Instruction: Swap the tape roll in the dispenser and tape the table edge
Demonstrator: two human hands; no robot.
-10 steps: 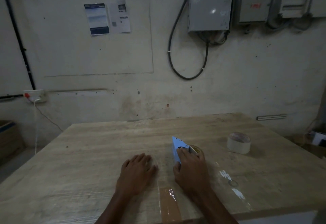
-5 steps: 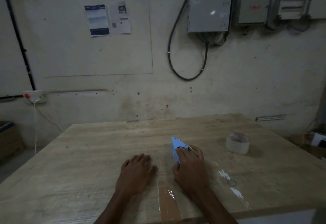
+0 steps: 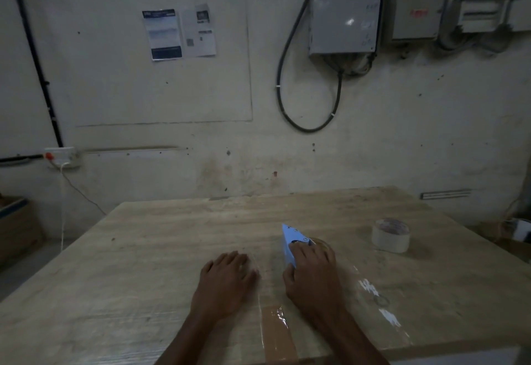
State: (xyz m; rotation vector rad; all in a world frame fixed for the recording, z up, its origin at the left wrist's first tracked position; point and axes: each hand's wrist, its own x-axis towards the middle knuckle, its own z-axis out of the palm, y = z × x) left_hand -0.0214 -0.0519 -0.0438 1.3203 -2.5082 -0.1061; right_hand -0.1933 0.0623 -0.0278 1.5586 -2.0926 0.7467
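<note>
The right hand (image 3: pixel 313 275) is wrapping its grip around the blue tape dispenser (image 3: pixel 290 245), which is sitting on the desk (image 3: pixel 161 249) toward the near edge, right of centre. The left hand (image 3: pixel 225 281) is lying flat, fingers together, holding nothing, beside a brown tape strip (image 3: pixel 277 333) running to the near edge. The dispenser looks light and rigid; gripping its body behind the roll seems best. A spare tape roll (image 3: pixel 390 235) is resting near the right edge. Since a second ago, both hands are staying put.
</note>
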